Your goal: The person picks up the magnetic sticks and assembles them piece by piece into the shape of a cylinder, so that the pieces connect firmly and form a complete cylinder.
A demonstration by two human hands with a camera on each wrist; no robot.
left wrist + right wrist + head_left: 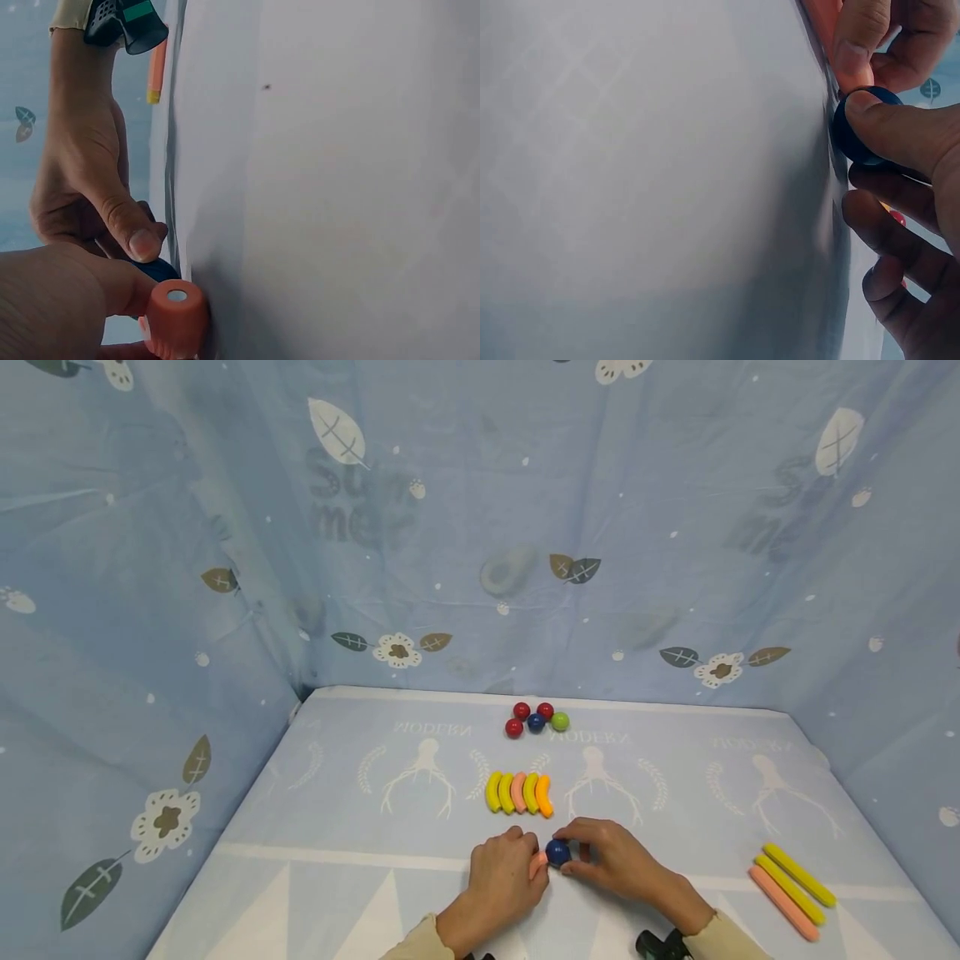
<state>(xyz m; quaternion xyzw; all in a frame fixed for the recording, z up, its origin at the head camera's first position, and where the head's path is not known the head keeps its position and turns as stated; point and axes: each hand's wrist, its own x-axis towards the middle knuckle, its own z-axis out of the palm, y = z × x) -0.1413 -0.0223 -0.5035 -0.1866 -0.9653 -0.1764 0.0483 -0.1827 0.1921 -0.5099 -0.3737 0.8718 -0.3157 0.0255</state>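
Note:
Near the front middle of the table, my right hand [617, 862] pinches a dark blue ball [558, 852] between thumb and fingers. Just left of it, my left hand [501, 878] grips an orange-pink piece [537, 862], whose end meets the ball. In the left wrist view the piece [177, 319] shows a round end with a pale disc, and the blue ball is mostly hidden behind it. The right wrist view has my right thumb across the blue ball [868, 127], touching the pink piece [853, 73] held by the left fingers.
Several curved pieces [518, 792], yellow, pink and orange, lie in a row beyond the hands. Farther back sit red balls [513, 728], a blue ball [536, 722] and a green ball [560, 721]. At right lie two yellow sticks [799, 875] and a pink stick [783, 903].

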